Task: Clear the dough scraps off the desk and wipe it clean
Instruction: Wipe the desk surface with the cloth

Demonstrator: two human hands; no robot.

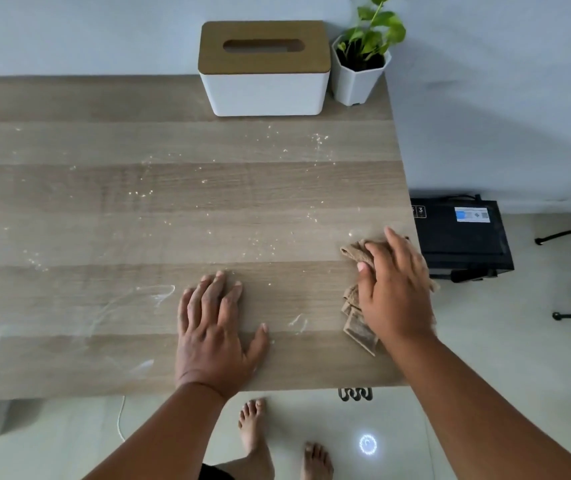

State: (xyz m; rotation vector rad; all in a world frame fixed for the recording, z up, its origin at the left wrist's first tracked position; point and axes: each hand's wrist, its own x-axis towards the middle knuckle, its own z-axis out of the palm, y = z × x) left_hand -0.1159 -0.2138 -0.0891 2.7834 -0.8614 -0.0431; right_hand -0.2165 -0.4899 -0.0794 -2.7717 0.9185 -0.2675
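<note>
The right hand [393, 289] lies palm-down on a crumpled brown cloth [358, 323], fingers spread and pressing it against the wooden desk [138, 237] close to the desk's right edge; the cloth sticks out from under the palm toward the near side and bunches up past the fingertips. The left hand [214, 334] rests flat on the desk just to the left, fingers loosely apart and holding nothing. Pale dough scraps [318, 140] and floury smears are scattered across the surface, thickest in front of the tissue box and toward the middle, with chalky streaks [159, 292] left of the left hand. At the far edge, against the wall, stands a white tissue box [265, 88] with a wooden slotted lid, and right beside it a white faceted pot holding a green plant [363, 64]. On the floor beyond the right edge sits a black box [464, 240] carrying a white-and-blue label with a square code (its print is too small to read) and the digit "3" near its left corner. Bare feet [252, 431] show below the near edge.
</note>
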